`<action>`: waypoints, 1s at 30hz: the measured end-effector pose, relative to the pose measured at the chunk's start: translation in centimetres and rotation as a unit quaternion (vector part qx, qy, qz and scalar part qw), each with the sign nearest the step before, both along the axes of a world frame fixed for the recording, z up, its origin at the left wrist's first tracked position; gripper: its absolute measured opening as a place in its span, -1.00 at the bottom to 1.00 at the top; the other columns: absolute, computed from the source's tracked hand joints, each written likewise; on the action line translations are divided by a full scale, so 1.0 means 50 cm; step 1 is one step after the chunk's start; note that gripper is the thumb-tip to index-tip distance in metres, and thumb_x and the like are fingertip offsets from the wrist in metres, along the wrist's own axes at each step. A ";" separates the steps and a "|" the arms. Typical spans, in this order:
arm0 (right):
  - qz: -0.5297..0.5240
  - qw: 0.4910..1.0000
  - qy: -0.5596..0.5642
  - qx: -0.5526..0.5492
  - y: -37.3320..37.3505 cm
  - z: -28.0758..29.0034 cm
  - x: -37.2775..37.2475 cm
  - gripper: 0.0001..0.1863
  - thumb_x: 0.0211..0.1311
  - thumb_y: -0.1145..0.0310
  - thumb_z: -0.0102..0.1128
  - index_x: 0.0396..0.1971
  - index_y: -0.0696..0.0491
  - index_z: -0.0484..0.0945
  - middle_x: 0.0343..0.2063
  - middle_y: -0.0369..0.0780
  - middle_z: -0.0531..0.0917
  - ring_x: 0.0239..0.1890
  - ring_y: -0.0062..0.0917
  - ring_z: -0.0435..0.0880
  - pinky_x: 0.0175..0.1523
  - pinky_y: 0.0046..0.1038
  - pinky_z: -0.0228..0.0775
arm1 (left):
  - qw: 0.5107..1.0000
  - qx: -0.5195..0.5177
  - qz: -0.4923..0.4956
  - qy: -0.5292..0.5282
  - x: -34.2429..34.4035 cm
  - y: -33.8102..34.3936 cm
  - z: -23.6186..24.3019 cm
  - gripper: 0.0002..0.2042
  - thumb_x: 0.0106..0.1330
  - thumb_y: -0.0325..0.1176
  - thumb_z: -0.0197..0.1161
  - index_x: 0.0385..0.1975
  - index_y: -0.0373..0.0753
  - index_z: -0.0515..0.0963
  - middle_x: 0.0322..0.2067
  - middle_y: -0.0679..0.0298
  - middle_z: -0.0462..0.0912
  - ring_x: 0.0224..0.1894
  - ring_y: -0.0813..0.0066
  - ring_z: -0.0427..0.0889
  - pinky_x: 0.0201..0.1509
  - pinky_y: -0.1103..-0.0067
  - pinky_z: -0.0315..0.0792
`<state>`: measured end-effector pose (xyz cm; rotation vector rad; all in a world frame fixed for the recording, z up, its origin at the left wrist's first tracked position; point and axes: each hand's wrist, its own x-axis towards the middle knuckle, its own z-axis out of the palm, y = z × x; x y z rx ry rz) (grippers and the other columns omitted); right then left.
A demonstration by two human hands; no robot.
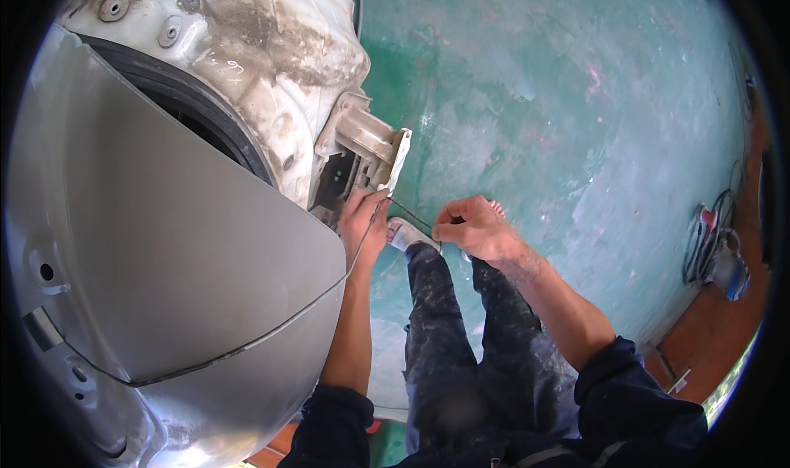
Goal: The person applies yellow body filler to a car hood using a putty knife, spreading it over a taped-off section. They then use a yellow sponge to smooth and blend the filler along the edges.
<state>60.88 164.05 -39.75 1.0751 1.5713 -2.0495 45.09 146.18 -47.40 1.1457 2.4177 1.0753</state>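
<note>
A thin dark wire (271,334) lies across a grey car body panel (197,221) and rises past its edge to my hands. My left hand (362,224) is closed on the wire, right beside a pale bracket (368,133) on the car's dirty white body end. Between my two hands a short length of the wire stretches fairly straight. In a pinch of thumb and fingers, my right hand (477,231) grips its other part, above my feet. The exact fingertip contact of the left hand is partly hidden.
The unpainted, soiled white car body (304,40) stands at upper left, with a dark rubber seal (189,98) along its opening. Green worn floor (559,122) spreads to the right. A coiled cable and a power tool (728,268) lie at the far right, near a brown strip.
</note>
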 end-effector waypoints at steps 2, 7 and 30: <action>0.022 0.999 -0.020 0.013 0.003 0.004 0.005 -0.75 0.02 0.29 0.31 -0.42 0.20 0.71 -0.58 -0.30 0.62 -0.43 -0.64 0.51 -0.31 -0.48 0.36 | 0.999 0.027 -0.016 0.012 -0.005 -0.003 -0.011 -0.79 0.17 -0.64 0.36 -0.20 -0.29 0.69 -0.35 0.15 0.60 -0.38 0.24 0.61 -0.35 0.46 0.48; 0.043 0.998 -0.031 0.045 0.014 0.011 -0.005 -0.71 0.01 0.28 0.31 -0.37 0.21 0.72 -0.55 -0.26 0.66 -0.39 -0.61 0.56 -0.24 -0.48 0.41 | 0.997 -0.001 -0.037 0.070 -0.015 -0.028 -0.037 -0.80 0.22 -0.62 0.33 -0.17 -0.27 0.67 -0.36 0.12 0.59 -0.34 0.16 0.63 -0.28 0.39 0.51; 0.322 0.849 0.123 0.400 -0.152 0.203 0.243 -0.77 0.08 0.23 0.32 -0.49 0.11 0.74 -0.47 -0.02 0.72 -0.35 -0.12 0.75 -0.19 -0.21 0.59 | 0.812 -0.407 0.261 -0.327 0.560 -0.642 0.502 -0.53 0.39 0.20 0.08 -0.05 -0.02 0.69 -0.05 0.14 0.74 0.04 0.02 0.68 0.12 0.20 0.53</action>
